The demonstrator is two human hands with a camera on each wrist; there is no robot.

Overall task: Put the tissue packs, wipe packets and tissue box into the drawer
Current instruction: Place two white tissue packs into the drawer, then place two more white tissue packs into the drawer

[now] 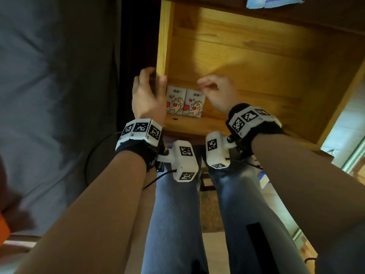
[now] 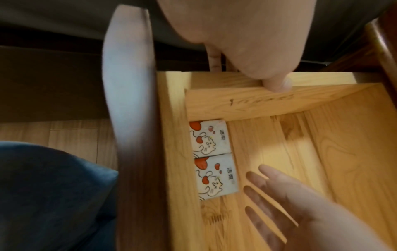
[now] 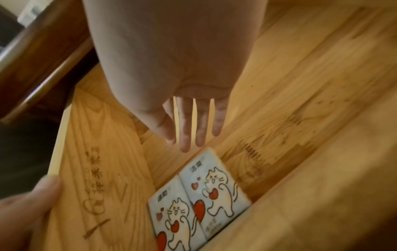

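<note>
The wooden drawer stands pulled out in front of me. Two white tissue packs with cat and heart prints lie side by side in its near left corner, one against the left wall, the other right of it. My left hand grips the drawer's left wall, thumb inside and fingers outside. My right hand hovers just above the right pack with straight, spread fingers and holds nothing. A light blue packet lies on the cabinet top beyond the drawer.
Grey fabric fills the left side, with a black cable hanging near it. My knees in jeans are under the drawer front. Most of the drawer floor is bare wood. Light flooring shows at right.
</note>
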